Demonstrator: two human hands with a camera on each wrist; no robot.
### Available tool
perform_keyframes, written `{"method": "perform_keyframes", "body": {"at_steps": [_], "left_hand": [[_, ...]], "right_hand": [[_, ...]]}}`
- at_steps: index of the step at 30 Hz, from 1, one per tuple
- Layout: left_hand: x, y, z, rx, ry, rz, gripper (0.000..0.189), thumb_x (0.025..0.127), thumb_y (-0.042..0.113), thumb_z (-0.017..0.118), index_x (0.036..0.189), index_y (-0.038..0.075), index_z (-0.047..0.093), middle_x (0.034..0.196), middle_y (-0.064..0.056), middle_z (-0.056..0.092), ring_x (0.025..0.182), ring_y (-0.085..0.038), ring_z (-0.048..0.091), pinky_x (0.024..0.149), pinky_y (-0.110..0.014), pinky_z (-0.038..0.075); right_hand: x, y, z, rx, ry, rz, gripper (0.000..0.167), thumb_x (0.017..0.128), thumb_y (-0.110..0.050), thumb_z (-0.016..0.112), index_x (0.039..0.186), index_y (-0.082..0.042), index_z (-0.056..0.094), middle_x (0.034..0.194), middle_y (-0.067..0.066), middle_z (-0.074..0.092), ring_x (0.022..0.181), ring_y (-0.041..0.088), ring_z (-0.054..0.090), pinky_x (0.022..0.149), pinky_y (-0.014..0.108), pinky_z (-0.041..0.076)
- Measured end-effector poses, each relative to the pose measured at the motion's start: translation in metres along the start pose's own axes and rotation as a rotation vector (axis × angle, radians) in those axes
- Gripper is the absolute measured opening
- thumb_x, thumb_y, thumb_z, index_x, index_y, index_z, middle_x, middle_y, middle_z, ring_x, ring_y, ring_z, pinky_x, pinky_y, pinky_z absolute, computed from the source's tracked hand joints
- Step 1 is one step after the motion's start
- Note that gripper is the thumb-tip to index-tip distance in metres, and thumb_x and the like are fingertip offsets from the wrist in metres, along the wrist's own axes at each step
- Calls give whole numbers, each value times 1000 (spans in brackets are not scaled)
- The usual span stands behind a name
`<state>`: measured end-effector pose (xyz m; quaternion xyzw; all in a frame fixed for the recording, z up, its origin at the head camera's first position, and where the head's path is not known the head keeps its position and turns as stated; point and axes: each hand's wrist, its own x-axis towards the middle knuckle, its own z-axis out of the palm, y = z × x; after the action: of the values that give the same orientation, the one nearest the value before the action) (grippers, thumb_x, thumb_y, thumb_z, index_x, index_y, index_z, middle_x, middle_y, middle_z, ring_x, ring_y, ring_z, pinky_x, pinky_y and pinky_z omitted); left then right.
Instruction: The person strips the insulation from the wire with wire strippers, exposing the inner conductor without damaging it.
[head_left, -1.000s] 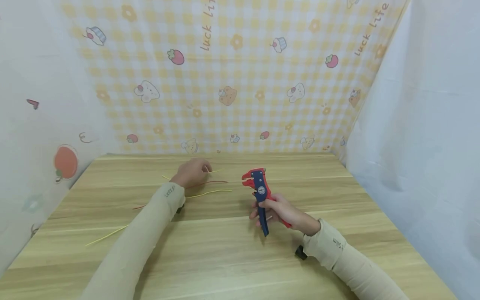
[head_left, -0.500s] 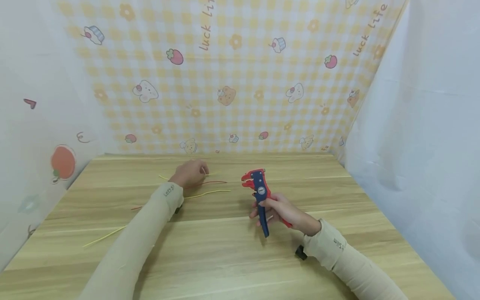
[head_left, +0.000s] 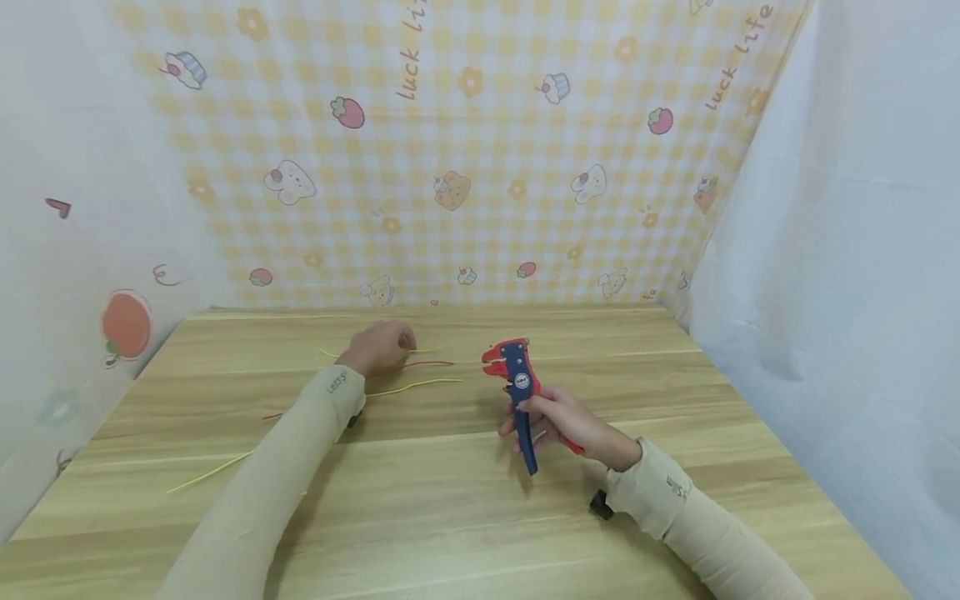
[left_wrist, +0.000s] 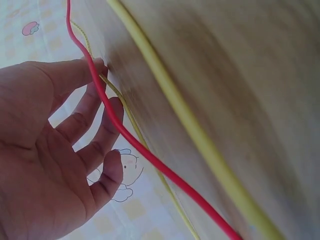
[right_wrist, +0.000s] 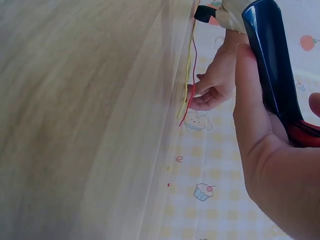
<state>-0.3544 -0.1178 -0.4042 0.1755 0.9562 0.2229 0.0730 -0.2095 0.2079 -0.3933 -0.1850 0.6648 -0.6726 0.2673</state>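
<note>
My left hand (head_left: 381,346) is at the table's far side, left of centre. In the left wrist view its thumb and index fingertips pinch the farthest thin yellow wire (left_wrist: 172,195); the other fingers are loosely bent. A red wire (left_wrist: 172,175) crosses in front of those fingertips in that view, and a nearer yellow wire (left_wrist: 185,110) lies beside it. My right hand (head_left: 561,421) holds a red and blue wire stripper (head_left: 517,367) upright by its handles, its red jaws pointing left and apart. The right wrist view shows one dark blue handle (right_wrist: 272,55) up close.
The wood-grain table (head_left: 420,517) meets a checked curtain (head_left: 480,142) at the back. White sheeting (head_left: 840,208) hangs on the right. My left sleeve (head_left: 262,492) covers the middle parts of the wires lying on the left side.
My left hand has shifted slightly left and down, and its fingers have drawn together at the far yellow wire. The right hand and the wire stripper have stayed almost still.
</note>
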Motion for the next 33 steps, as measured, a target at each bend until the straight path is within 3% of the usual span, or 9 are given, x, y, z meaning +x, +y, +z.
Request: {"method": "perform_keyframes", "body": {"at_steps": [16,23,33], "left_hand": [[-11,-1,-4,-67,46,-21,35,91,16,55,125,14,65,131,-8,62,125,-36,52,101,-63,39],[-16,-2,-5,-68,59,10,40,89,17,56,129,12,61,134,-9,60,127,-38,51,101,-65,37],[-19,-3,-5,-40,63,59,40,92,23,62,131,14,60,136,-7,59,126,-36,53,96,-65,42]], "right_hand": [[4,-2,-5,-21,44,15,48,99,-17,44,124,25,43,103,20,73,81,35,74,66,40,60],[7,-3,-8,-25,77,20,47,100,-17,44,124,24,44,102,18,74,83,37,73,63,34,60],[13,-6,-13,-27,238,66,48,99,-20,44,122,22,46,106,34,67,78,35,74,62,36,60]]}}
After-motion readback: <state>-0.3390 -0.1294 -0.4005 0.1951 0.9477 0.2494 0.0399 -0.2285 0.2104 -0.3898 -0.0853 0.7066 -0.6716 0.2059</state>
